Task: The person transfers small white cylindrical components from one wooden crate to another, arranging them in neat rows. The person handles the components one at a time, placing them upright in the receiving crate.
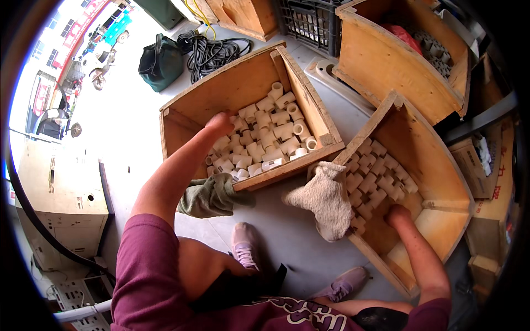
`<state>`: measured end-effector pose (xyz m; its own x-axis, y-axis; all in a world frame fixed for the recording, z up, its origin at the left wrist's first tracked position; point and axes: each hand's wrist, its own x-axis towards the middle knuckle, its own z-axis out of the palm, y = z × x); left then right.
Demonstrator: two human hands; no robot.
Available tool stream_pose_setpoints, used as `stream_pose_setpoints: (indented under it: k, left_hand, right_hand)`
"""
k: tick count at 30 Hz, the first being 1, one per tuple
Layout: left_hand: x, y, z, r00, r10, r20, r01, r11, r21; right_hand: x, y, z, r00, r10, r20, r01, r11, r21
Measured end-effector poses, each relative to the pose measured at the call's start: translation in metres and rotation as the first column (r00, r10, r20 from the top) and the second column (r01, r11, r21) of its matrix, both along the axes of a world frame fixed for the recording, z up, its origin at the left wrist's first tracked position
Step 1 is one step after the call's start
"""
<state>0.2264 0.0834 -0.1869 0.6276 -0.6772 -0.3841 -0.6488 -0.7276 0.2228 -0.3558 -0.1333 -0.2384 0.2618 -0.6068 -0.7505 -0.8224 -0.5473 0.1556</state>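
My left hand (220, 123) is inside a wooden box (290, 171), at the left side of a loose heap of white plastic pipe fittings (265, 128), mostly tees and elbows. Its fingers are hidden behind the back of the hand. Lower right, my right hand (398, 216) reaches down into a second wooden box (439, 165), close to the near end of closely packed rows of white tee fittings (374, 169). Those fingertips are also out of sight, so whether either hand holds a fitting does not show.
A beige cloth (325, 200) hangs over the right box's edge, a green cloth (211, 196) at the left box's corner. Beyond lie a coiled black cable (211, 53), a dark green bag (160, 62) and a black plastic crate (308, 25). Another wooden box (393, 58) holds grey fittings.
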Motion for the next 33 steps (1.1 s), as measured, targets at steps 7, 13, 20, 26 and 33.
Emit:
stream_pose_setpoints:
  k: [7,13,20,26,33]
  left_hand:
    - [0.030,0.032,-0.040,0.974,-0.192,0.122,0.187,0.981,0.050]
    - [0.004,-0.002,-0.036,0.986,-0.133,0.096,0.122,0.986,0.117]
    - [-0.024,0.012,-0.046,0.942,-0.170,0.290,0.154,0.985,0.079]
    - [-0.043,0.006,-0.003,0.977,-0.137,0.165,0.134,0.991,0.030]
    - [-0.056,-0.015,0.032,0.986,0.079,0.147,-0.019,0.927,-0.375]
  right_hand:
    - [0.016,0.002,-0.009,1.000,0.005,-0.030,-0.005,1.000,0.015]
    - [0.007,0.001,-0.009,1.000,-0.005,-0.004,0.005,1.000,0.014]
    - [0.016,-0.001,-0.010,0.999,-0.033,-0.041,0.035,0.999,0.031]
    - [0.024,0.002,0.010,0.996,-0.076,-0.045,0.078,0.996,0.037]
    - [0.022,-0.002,0.013,0.996,-0.077,-0.043,0.080,0.995,0.066]
